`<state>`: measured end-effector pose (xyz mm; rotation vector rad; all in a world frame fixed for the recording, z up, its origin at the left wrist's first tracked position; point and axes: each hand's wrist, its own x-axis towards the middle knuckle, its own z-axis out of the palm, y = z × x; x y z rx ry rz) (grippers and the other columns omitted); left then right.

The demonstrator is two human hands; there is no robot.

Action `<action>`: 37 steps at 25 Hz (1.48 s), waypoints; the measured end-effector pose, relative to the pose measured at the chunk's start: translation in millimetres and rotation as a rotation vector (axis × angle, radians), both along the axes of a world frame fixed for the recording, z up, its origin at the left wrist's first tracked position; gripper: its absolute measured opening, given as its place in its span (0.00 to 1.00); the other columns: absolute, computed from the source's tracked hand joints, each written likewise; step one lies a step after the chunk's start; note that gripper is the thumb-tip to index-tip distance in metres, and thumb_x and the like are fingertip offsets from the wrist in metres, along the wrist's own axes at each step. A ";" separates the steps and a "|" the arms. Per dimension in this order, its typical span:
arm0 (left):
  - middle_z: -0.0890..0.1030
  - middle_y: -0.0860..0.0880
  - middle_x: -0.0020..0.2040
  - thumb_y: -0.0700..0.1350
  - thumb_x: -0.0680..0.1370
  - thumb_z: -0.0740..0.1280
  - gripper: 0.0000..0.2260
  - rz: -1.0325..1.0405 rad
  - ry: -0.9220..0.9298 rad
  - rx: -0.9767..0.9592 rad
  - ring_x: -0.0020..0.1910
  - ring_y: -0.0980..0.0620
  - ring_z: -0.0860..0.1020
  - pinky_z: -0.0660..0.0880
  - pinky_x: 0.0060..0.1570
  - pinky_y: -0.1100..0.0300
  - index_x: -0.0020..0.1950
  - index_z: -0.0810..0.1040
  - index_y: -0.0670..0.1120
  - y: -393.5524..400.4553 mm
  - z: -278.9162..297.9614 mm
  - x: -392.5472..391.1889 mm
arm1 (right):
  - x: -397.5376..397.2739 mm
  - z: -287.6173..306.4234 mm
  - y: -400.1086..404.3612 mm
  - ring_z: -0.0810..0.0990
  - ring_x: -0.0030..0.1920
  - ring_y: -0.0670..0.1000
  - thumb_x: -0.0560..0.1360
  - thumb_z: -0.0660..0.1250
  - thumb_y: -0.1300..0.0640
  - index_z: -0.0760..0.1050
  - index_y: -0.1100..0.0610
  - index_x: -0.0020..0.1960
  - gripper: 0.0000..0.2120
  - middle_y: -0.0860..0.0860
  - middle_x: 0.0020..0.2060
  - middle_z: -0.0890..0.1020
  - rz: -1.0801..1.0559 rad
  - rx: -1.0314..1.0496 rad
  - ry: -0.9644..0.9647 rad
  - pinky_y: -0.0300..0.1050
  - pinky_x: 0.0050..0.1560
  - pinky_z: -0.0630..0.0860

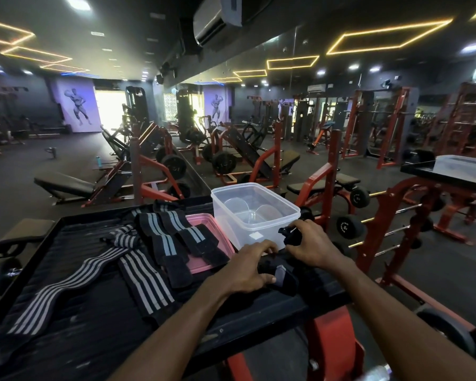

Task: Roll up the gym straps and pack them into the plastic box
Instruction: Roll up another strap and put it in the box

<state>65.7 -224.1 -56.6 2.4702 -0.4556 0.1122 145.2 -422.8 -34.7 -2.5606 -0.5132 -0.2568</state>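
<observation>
At the lower centre of the frame, the left hand (249, 266) presses down on a black strap (279, 274) lying on the dark tabletop (94, 312), fingers curled over it and thumb against a grey patch on it. Just right of it, the right hand (311, 247) pinches the strap's far end, lifted beside the near wall of the plastic box (254, 213).

The roll looks barely begun. If the left hand eases its pressure, the springy band would likely uncoil. The raised end sits close to the box, so a tug could nudge this light, empty container towards the tabletop's far edge.

To the left, several striped straps (149, 259) lie unrolled and overlapping, some draped over a pink lid (204, 243). Pulling one out could drag its neighbours or shift the lid.

A pale label shows on the box's near wall, too small to read. The dumbbells (349, 226) beyond, at right centre, carry markings, also illegible. No brand is readable on the straps.
</observation>
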 end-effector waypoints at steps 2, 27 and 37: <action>0.77 0.52 0.62 0.53 0.73 0.72 0.21 -0.048 -0.050 0.152 0.61 0.50 0.73 0.71 0.62 0.48 0.63 0.69 0.58 -7.0 1.2 -2.6 | -0.4 2.2 -1.2 0.78 0.53 0.55 0.65 0.75 0.49 0.73 0.54 0.58 0.24 0.53 0.52 0.80 0.002 -0.054 -0.017 0.46 0.49 0.74; 0.76 0.38 0.61 0.42 0.77 0.66 0.21 -0.020 -0.151 0.553 0.57 0.38 0.76 0.74 0.55 0.44 0.68 0.67 0.41 -47.2 -2.6 7.3 | 8.6 -18.8 -11.5 0.80 0.48 0.54 0.65 0.74 0.42 0.67 0.48 0.51 0.22 0.53 0.51 0.79 0.012 -0.019 0.138 0.49 0.50 0.78; 0.77 0.40 0.54 0.45 0.76 0.66 0.25 -0.046 -0.100 0.433 0.54 0.40 0.73 0.68 0.58 0.44 0.69 0.58 0.48 -42.2 2.2 0.6 | 2.0 -19.5 -15.2 0.77 0.38 0.42 0.68 0.78 0.50 0.76 0.56 0.52 0.18 0.46 0.39 0.79 -0.061 0.273 0.103 0.26 0.32 0.69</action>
